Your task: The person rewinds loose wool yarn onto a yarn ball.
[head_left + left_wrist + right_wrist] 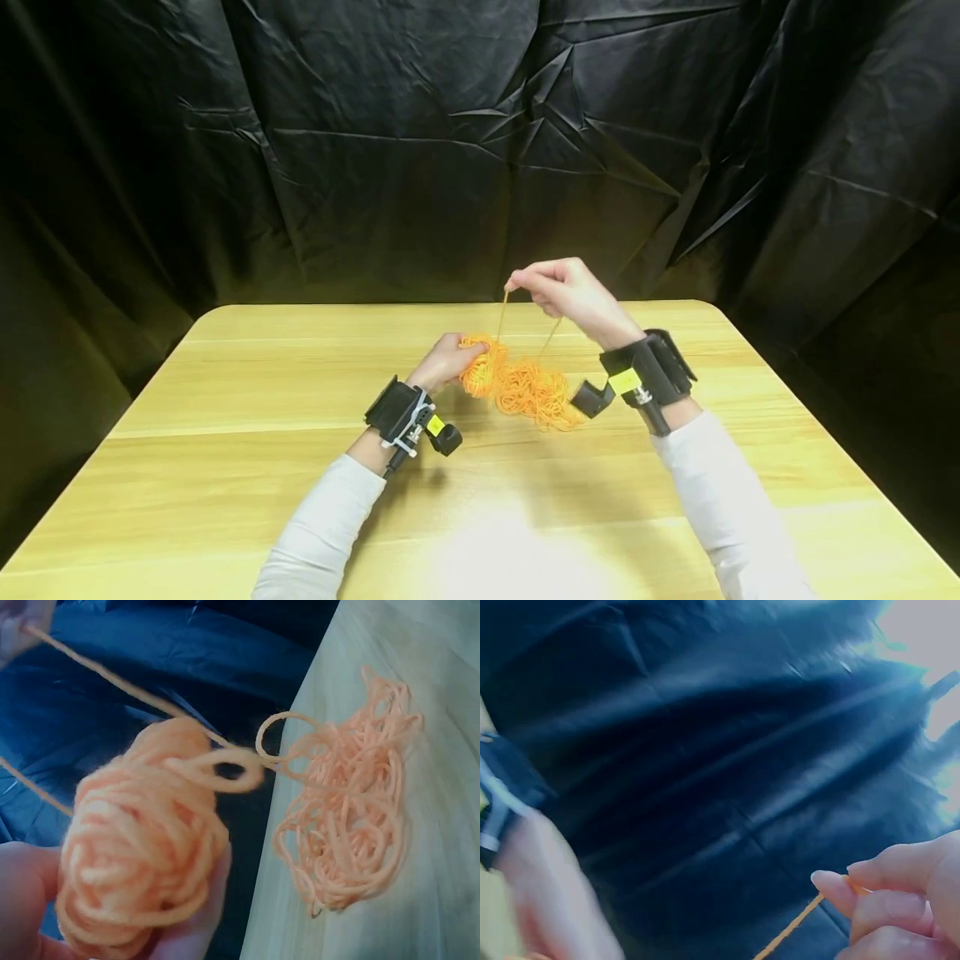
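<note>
My left hand (447,362) grips a ball of orange yarn (142,847), thumb on one side and fingers on the other. Above it and to the right, my right hand (572,293) pinches a strand of the yarn (789,930) between thumb and forefinger. From that pinch the strand runs down to the ball. Another length (552,335) hangs from below the right hand to a loose tangled heap of the same yarn (536,393) on the table, just right of the ball. A small loop stands out from the ball's side in the left wrist view.
The light wooden table (225,467) stretches around both hands. Black sheeting (405,167) hangs behind its far edge and at both sides. Each wrist wears a black camera strap (651,371). Bright glare lies on the table's near middle.
</note>
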`<state>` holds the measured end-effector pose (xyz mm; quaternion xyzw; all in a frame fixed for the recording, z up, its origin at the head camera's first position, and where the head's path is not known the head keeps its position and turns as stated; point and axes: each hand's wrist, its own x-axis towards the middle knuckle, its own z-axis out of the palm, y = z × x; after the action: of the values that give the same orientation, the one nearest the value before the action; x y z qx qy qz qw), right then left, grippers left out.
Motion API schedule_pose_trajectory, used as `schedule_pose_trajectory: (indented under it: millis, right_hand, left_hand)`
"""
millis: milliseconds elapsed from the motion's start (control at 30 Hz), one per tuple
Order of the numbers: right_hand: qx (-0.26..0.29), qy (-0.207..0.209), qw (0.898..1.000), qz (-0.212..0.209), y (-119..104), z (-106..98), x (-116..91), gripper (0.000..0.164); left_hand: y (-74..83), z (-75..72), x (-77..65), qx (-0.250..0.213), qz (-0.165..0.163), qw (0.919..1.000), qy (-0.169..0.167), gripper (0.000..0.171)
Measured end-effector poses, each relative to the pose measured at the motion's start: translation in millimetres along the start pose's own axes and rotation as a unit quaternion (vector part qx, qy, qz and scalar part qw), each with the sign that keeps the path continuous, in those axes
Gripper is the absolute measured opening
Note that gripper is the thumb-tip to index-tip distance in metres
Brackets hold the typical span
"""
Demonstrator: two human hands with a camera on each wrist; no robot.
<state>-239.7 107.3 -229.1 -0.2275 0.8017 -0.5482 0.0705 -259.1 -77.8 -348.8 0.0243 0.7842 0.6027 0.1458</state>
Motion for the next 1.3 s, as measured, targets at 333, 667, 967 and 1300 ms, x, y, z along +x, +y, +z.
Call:
schedule_pose_trajectory:
  millis: [333, 667, 967, 1300]
  right_hand:
    - [-0.014, -0.15, 0.989, -0.003, 39, 48, -36, 0.018]
    - [0.025, -0.177, 0.98, 0.082, 109, 67, -30, 0.024]
    - [0.15, -0.203, 0.958, 0.134, 132, 61, -4, 0.024]
    - [0.272, -0.191, 0.922, 0.201, 131, 45, 12, 0.031]
  left_hand:
    - [9.2, -1.8, -0.3, -0.082, -0.005, 0.9933, 0.081, 0.033]
    - [8.0, -2.5, -0.1, -0.163, -0.007, 0.9859, 0.039, 0.035]
    - [6.6, -1.5, -5.1, -0.13, -0.026, 0.991, -0.014, 0.036]
    - [4.9, -2.7, -6.4, -0.072, -0.04, 0.9963, -0.024, 0.028]
